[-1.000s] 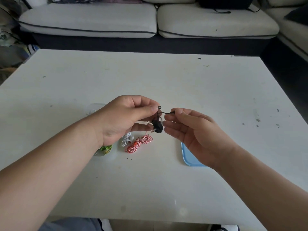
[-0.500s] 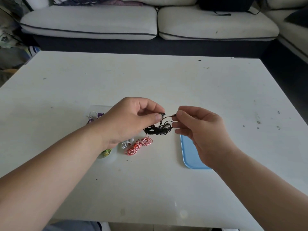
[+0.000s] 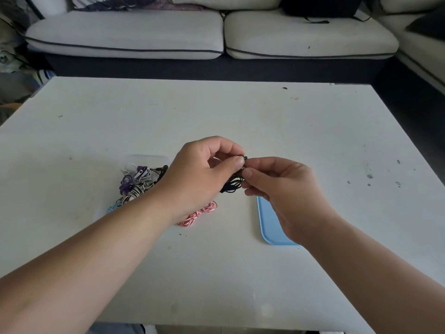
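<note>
A white table (image 3: 240,116) is standing before a pale sofa (image 3: 125,34), tangled cables (image 3: 137,183) lying toward its left edge. Above its middle, the left hand (image 3: 199,174) is pinching a bundled black cable (image 3: 232,185) with curled fingers, the right hand (image 3: 284,191) pinching its other side.

Black earphone cord (image 3: 231,186): thin, loosely bundled, dangling above table, pinched at top between both hands

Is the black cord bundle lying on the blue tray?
No, the left hand and right hand hold the black cord bundle lifted, clear of the blue tray.
</note>
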A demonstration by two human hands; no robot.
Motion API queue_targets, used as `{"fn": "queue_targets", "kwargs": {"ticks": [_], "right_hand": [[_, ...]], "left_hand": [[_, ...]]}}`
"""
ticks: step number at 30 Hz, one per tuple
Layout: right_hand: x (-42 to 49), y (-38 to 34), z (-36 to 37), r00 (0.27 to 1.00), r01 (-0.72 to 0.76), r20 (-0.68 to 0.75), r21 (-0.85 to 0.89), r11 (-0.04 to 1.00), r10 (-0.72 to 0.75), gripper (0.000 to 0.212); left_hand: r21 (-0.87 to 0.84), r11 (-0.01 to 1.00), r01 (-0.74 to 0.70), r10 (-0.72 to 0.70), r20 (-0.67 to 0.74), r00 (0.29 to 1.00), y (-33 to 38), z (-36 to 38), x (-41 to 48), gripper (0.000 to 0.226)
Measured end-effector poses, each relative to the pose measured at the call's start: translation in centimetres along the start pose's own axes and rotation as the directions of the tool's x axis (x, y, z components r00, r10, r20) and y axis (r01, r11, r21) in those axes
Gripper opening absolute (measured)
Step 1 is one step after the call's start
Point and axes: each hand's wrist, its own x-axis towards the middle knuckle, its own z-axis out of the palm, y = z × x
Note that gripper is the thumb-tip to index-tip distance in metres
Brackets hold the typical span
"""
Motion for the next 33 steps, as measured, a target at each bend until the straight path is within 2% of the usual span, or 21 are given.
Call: {"fn": "queue_targets", "kwargs": {"ticks": [4, 16, 20, 22, 24, 28, 33], "right_hand": [[0.0, -0.1, -0.5, 0.999, -0.009, -0.051, 0.036, 0.999, 0.010, 0.011], [-0.9, -0.4, -3.2, 0.997, 0.004, -0.072, -0.111, 0.994, -0.012, 0.001], [-1.0, -0.5, -4.2, 0.986, -0.005, -0.166, -0.225, 0.974, -0.033, 0.018], [-1.1, -1.0, -5.1, 0.990, -0.012, -0.142, -0.178, 0.984, -0.013, 0.017], [-0.6, -1.3, -6.7, 0.981, -0.004, -0.192, -0.150, 0.989, -0.025, 0.011], [1.7, 0.7, -10.2, 0.919, -0.098, -0.390, -0.371, 0.923, -0.059, 0.009], [3.8, 4.1, -10.8, 0.943, -0.190, -0.330, -0.618, 0.762, -0.032, 0.014]], "left_hand": [[-0.046, 0.999, 0.014, -0.014, -0.005, 1.000, 0.2, 1.0, 0.0, 0.012], [-0.205, 0.970, 0.130, -0.129, 0.019, 0.991, 1.6, 4.8, 0.1, 0.011], [-0.282, 0.944, 0.173, -0.174, 0.020, 0.985, 2.0, 5.9, 0.3, 0.009], [-0.313, 0.928, 0.200, -0.204, 0.021, 0.979, 2.0, 6.4, 0.4, 0.009], [-0.331, 0.916, 0.229, -0.235, 0.022, 0.972, 1.9, 6.8, 0.5, 0.010], [-0.295, 0.917, 0.270, -0.273, 0.030, 0.961, 1.2, 7.0, 0.5, 0.011], [-0.274, 0.918, 0.287, -0.283, 0.057, 0.958, 0.7, 7.0, 0.4, 0.013]]}}
